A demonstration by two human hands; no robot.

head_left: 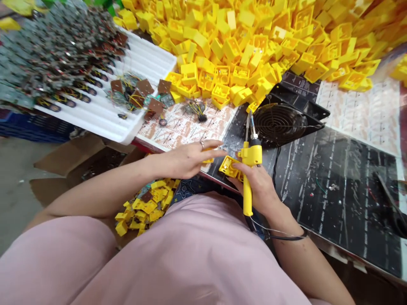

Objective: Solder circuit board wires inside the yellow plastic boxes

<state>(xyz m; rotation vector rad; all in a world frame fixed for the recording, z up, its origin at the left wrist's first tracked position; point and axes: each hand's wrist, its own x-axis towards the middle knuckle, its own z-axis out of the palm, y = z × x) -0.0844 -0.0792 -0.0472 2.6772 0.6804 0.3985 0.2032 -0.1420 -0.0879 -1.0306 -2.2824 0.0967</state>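
Note:
My right hand (259, 186) is closed around a yellow soldering gun (251, 156). Its metal tip points away from me. The same hand also holds a small open yellow plastic housing (228, 166) between thumb and fingers, at the table's near edge. My left hand (182, 160), a ring on one finger, stretches its fingers towards that housing without visibly gripping it. Part of another yellow piece (208, 161) shows under the left fingers; most of it is hidden. Just beyond the soldering tip lies a small yellow housing (252, 106).
A black fan (276, 120) stands beside the tip. Yellow housings (229, 46) are heaped behind. On the left, a white foam tray (127, 127) carries stacked circuit boards (63, 51) with wires. Scissors (392, 207) lie far right. More housings (152, 203) fill a cardboard box (51, 190) below.

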